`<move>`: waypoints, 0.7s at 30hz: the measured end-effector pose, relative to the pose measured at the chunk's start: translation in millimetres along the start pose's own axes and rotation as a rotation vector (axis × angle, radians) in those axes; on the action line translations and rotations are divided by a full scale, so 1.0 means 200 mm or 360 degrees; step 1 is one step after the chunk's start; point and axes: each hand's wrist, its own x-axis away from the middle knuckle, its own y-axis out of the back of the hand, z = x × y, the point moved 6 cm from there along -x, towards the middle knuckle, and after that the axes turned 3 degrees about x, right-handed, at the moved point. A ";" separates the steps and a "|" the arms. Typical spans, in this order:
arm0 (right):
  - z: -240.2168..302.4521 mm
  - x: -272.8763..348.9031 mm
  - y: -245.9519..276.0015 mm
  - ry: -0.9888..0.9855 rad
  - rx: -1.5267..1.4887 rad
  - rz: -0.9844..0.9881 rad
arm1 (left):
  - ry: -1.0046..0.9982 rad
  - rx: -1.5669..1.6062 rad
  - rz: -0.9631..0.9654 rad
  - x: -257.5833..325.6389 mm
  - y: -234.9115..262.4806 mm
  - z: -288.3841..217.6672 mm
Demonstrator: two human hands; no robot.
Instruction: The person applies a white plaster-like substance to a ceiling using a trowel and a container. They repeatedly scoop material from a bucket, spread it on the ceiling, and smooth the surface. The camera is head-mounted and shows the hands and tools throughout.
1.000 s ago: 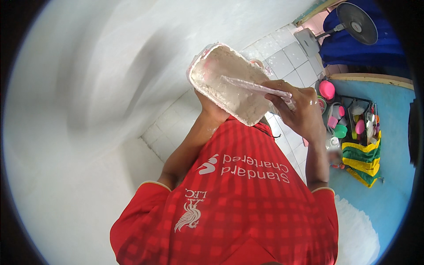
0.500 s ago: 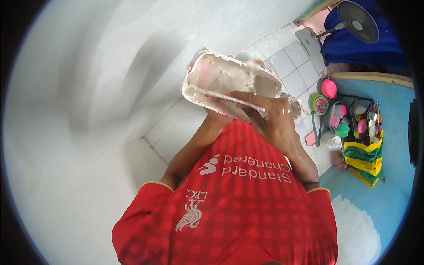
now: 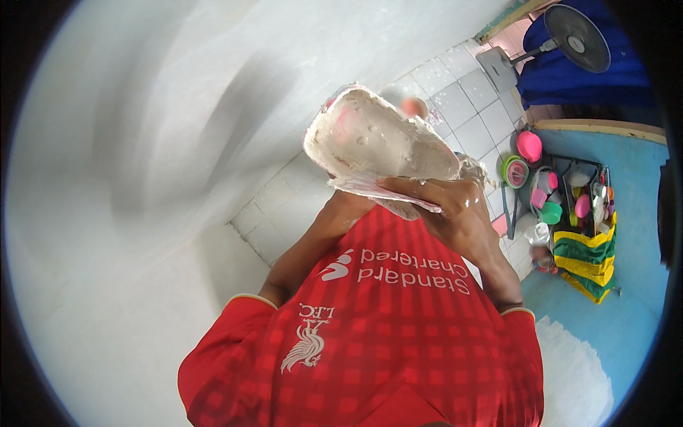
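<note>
Two hands up w/ a plaster-caked tray (image 3: 370, 139): left hand (image 3: 341, 186) grips underneath, mostly hidden; right hand (image 3: 455, 210) pinches a flat scraper (image 3: 377, 188) at its rim.

left hand (image 3: 340, 206) mostly hidden, right hand (image 3: 455, 213) clenched

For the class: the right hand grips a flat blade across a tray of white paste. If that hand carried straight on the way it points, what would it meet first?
Probably the white paste in the tray; the right hand and blade point at it, though depth is unclear.
</note>
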 end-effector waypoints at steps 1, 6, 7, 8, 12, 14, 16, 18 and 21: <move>0.00 0.00 0.00 -0.0027 0.0029 0.0011 | -0.0011 -0.0006 -0.0019 0.01 0.00 0.00; -0.04 0.01 0.03 -0.0105 -0.0052 -0.0063 | -0.0094 0.0037 -0.0084 -0.01 0.03 0.02; -0.04 0.00 0.05 -0.0135 -0.0129 -0.0123 | -0.0114 0.0047 -0.0088 -0.03 0.03 0.03; -0.04 -0.01 0.06 -0.0164 -0.0204 -0.0212 | -0.0133 0.0052 -0.0096 -0.03 0.03 0.03; 0.01 -0.11 0.05 -0.0262 -0.0288 -0.0385 | -0.0166 0.0065 -0.0120 -0.06 0.02 0.04; 0.01 -0.13 0.03 -0.0132 -0.0158 -0.0390 | -0.0179 0.0070 -0.0184 -0.05 0.06 0.07; 0.01 -0.11 0.02 -0.0138 -0.0092 -0.0294 | -0.0231 0.0074 -0.0307 -0.03 0.13 0.07; -0.01 -0.05 -0.01 -0.0254 -0.0160 -0.0210 | -0.0270 0.0085 -0.0451 0.00 0.23 0.10; -0.08 0.01 -0.03 -0.0545 -0.0230 0.0072 | -0.0306 0.0094 -0.0552 0.02 0.31 0.08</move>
